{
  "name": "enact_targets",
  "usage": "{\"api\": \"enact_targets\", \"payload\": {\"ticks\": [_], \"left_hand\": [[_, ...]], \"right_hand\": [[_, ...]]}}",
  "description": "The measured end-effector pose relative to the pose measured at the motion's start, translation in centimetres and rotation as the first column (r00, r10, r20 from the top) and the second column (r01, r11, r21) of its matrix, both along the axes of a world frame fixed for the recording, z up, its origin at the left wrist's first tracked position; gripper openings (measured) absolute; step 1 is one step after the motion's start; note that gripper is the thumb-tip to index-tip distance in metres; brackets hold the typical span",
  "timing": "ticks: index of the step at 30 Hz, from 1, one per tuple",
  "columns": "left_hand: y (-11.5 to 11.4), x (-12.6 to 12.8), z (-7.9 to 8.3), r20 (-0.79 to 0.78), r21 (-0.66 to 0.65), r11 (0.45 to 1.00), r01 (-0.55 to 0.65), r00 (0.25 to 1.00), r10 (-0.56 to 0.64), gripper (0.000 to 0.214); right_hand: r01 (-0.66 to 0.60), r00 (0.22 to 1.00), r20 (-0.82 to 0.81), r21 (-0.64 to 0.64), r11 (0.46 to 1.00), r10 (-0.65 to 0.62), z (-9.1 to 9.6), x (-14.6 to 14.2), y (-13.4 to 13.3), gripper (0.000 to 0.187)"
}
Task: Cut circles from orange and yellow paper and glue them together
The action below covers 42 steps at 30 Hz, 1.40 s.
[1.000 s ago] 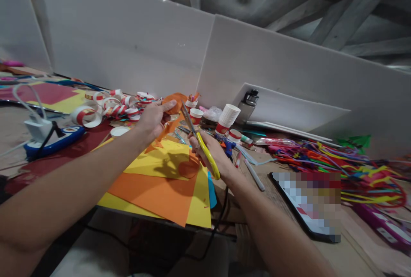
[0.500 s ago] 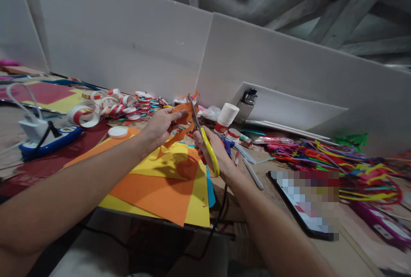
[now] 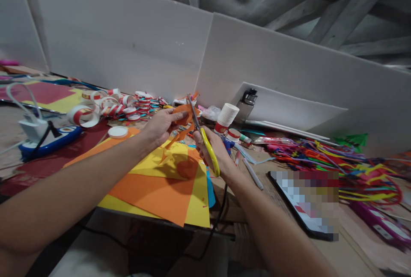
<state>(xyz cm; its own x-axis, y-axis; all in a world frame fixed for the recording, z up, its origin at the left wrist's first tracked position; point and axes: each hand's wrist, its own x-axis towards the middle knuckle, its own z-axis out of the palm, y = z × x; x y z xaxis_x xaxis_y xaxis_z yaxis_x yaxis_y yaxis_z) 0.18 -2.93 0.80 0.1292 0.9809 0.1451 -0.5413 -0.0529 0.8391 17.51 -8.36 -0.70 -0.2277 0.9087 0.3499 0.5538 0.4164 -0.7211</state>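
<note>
Pinched between the fingers of my left hand [image 3: 160,127] is a piece of orange paper [image 3: 182,115]. A narrow orange strip [image 3: 173,140] dangles under it. My right hand [image 3: 213,146] grips a pair of scissors [image 3: 209,150] by its yellow handles, fingers partly hidden behind them. The blades point up and away and lie against the right edge of the orange piece. Both hands are raised over yellow sheets [image 3: 201,202] and an orange sheet [image 3: 150,193], and their shadow falls on the paper.
Behind my hands stand stacked paper cups [image 3: 227,116] and a bottle [image 3: 247,105]. Curled paper rings [image 3: 85,115] and a blue power strip [image 3: 51,142] lie left. To the right are a phone [image 3: 305,204], a pen [image 3: 253,174] and colourful pipe cleaners [image 3: 362,165].
The dangling orange strip has shifted and hangs at a different angle. Both hands and the scissors stay almost in the same place.
</note>
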Motion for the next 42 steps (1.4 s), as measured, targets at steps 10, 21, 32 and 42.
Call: {"api": "enact_targets", "payload": {"ticks": [10,21,32,42], "left_hand": [[0.7,-0.4,0.0,-0.028,0.025,0.999,0.027,0.999,-0.027,0.014],[0.7,-1.5,0.8,-0.134,0.039,0.995,0.094,0.987,-0.088,0.015],[0.7,-2.2,1.3,-0.263,0.089,0.984,0.153,0.957,-0.125,0.014],[1.3,-3.1,1.6,-0.33,0.082,0.98,0.182,0.933,-0.146,0.008]], "right_hand": [[-0.006,0.999,0.042,0.016,1.0,0.006,0.6,0.2,-0.3,0.04],[-0.038,0.999,0.026,-0.009,0.999,0.039,1.1,0.3,-0.6,0.041],[-0.035,0.997,0.067,0.008,0.999,0.034,1.7,0.2,-1.0,0.038],[-0.078,0.995,0.059,-0.006,0.997,0.079,1.9,0.3,-1.0,0.034]]}}
